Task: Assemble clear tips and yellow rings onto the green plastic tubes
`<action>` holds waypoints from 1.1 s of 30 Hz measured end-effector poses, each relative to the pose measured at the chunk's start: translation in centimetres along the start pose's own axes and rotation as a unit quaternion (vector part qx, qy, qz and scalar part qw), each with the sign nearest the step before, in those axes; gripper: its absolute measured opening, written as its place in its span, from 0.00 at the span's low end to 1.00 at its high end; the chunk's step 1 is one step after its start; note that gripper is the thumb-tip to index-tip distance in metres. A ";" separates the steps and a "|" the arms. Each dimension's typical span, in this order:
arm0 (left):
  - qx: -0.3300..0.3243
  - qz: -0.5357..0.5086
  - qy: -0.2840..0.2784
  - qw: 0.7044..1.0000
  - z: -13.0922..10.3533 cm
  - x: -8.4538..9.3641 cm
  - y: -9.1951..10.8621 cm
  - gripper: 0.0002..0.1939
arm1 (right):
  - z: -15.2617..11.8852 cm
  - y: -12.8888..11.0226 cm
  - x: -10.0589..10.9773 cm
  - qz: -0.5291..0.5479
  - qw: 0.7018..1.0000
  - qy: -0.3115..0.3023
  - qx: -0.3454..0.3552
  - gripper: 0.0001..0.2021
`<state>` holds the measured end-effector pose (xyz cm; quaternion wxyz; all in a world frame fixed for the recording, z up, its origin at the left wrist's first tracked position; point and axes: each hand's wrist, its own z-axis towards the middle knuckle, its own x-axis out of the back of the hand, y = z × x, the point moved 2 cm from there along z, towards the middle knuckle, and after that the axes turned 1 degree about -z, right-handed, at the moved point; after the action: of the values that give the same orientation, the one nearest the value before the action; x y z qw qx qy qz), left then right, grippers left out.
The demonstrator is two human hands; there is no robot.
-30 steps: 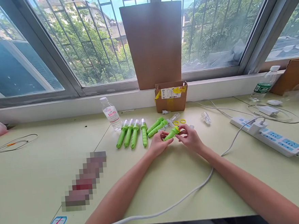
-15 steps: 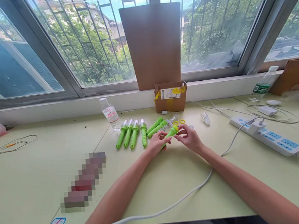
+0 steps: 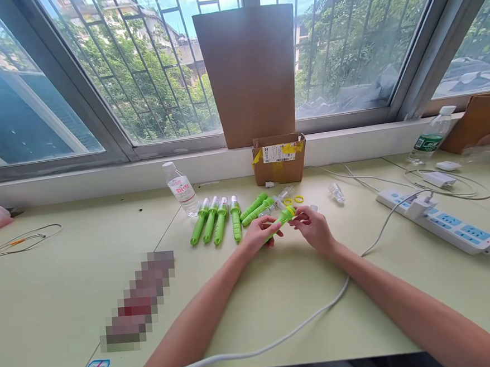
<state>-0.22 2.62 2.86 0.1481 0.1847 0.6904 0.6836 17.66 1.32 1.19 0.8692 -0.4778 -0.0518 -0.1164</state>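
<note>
My left hand [image 3: 259, 234] is wrapped round a green plastic tube [image 3: 285, 215], which tilts up to the right. A yellow ring [image 3: 291, 209] sits round its upper end. Right beside that end, the fingers of my right hand [image 3: 315, 227] are drawn together; what they pinch, if anything, is hidden. Two loose yellow rings [image 3: 298, 199] lie just beyond, among clear plastic caps [image 3: 286, 192]. Two more green tubes [image 3: 254, 206] rest behind my left hand. To the left, several green tubes with clear caps [image 3: 220, 221] lie in a row.
A small cardboard box [image 3: 280, 172] stands at the back, near a water bottle [image 3: 181, 189]. Another clear cap [image 3: 337, 194] lies to the right, before a power strip [image 3: 436, 220]. A white cable [image 3: 281, 337] runs across the front, under my right forearm. A pixelated object [image 3: 138, 303] lies left.
My right hand has shifted slightly to the right, its fingers drawn closer together at the tube's ringed end. My left hand still holds the green tube; the view has moved slightly.
</note>
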 end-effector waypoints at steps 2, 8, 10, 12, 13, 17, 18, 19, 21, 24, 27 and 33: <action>-0.011 0.028 0.010 0.999 0.0 -0.2 -0.2 0.24 | 0.0 0.0 0.1 -0.006 1.000 0.009 0.002 0.14; -0.063 0.107 0.044 0.991 -0.4 -0.8 -0.2 0.22 | 0.0 0.0 0.2 -0.019 1.000 0.014 -0.009 0.15; -0.085 0.118 0.071 0.987 -0.5 -0.8 -0.1 0.22 | 0.0 0.0 0.2 -0.022 1.000 0.015 -0.006 0.15; -0.097 0.115 0.096 0.984 -0.5 -0.8 -0.1 0.21 | 0.0 -0.1 0.2 -0.022 1.000 0.015 -0.005 0.15; -0.096 0.110 0.103 0.984 -0.5 -0.7 -0.1 0.19 | 0.0 -0.1 0.2 -0.022 1.000 0.014 -0.005 0.15; -0.079 0.075 0.102 0.989 -0.3 -0.6 -0.2 0.19 | 0.1 -0.3 0.1 -0.023 1.000 0.015 -0.008 0.14; -0.076 0.068 0.098 0.990 -0.3 -0.6 -0.2 0.18 | 0.1 -0.4 0.1 -0.025 1.000 0.017 -0.010 0.15; -0.072 0.063 0.094 0.991 -0.3 -0.6 -0.2 0.18 | 0.1 -0.4 0.1 -0.027 0.999 0.019 -0.010 0.15; -0.062 0.060 0.088 0.992 -0.2 -0.6 -0.3 0.18 | 0.2 -0.4 0.2 -0.033 0.999 0.023 -0.009 0.16; -0.049 0.057 0.083 0.994 -0.2 -0.6 -0.3 0.18 | 0.2 -0.5 0.2 -0.042 0.999 0.023 -0.002 0.16; -0.035 0.052 0.076 0.995 -0.3 -0.7 -0.3 0.19 | 0.3 -0.6 0.2 -0.043 0.999 0.014 0.001 0.16; -0.024 0.039 0.046 0.998 -0.3 -0.5 -0.3 0.20 | 0.3 -0.5 0.2 -0.032 0.999 -0.006 -0.006 0.17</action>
<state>0.04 2.11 2.58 0.0935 0.1759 0.6725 0.7128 17.75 1.29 1.86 0.8616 -0.4822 -0.0717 -0.1415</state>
